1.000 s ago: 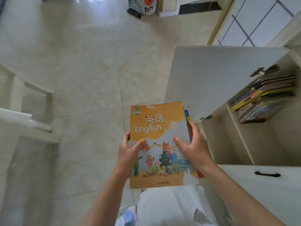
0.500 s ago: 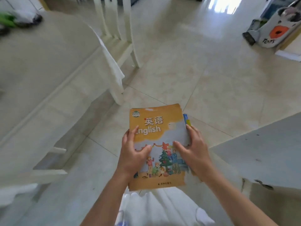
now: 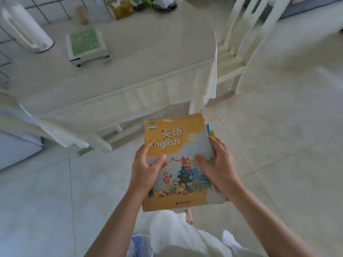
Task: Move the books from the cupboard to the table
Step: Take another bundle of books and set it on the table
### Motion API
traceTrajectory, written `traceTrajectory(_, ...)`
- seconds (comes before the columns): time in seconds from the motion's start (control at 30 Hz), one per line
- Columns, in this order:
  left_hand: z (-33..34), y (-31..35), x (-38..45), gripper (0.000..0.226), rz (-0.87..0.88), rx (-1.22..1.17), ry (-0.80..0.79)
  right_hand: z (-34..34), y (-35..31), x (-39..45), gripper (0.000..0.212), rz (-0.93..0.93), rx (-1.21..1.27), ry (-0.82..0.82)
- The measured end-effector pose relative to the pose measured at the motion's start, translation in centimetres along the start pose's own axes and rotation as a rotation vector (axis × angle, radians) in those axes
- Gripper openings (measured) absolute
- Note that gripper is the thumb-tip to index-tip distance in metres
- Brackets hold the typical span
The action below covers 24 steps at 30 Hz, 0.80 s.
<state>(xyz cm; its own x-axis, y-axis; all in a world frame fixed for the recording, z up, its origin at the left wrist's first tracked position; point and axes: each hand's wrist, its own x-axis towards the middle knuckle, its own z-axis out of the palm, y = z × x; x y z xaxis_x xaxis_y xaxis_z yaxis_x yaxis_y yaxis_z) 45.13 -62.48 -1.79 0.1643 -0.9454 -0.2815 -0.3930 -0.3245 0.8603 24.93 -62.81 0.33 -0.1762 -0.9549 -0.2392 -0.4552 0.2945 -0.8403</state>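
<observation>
I hold a small pile of books (image 3: 178,138) in front of me over the floor; the top one is an orange English textbook with a Christmas tree picture. My left hand (image 3: 146,169) grips its left edge, thumb on the cover. My right hand (image 3: 219,166) grips the right edge, where blue and yellow book edges (image 3: 210,130) stick out underneath. The table (image 3: 141,58), draped in a cream cloth, lies ahead and to the left. A stack of books with a green cover (image 3: 86,44) rests on it. The cupboard is out of view.
A white paper-towel roll (image 3: 26,28) stands at the table's far left, with jars and bags (image 3: 128,6) along its back edge. A white chair (image 3: 245,34) stands to the right of the table. A pale box (image 3: 16,147) sits at the left on the tiled floor.
The view has swung left, away from the cupboard, past the chair and onto the table. Both hands keep the same grip on the books.
</observation>
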Motion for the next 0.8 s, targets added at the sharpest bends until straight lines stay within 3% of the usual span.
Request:
traceTrajectory(0.3, -4.1, -1.2, 6.7, 0.061, -0.078, -0.070, 0.161, 5.3, -5.3, 8.2, 0.059, -0.132, -0.043, -0.132)
traceTrajectory(0.8, -13.1, 1.8, 27.5, 0.055, -0.052, -0.121, 0.160, 14.2, -16.4, 25.8, 0.056, -0.187, -0.078, -0.116)
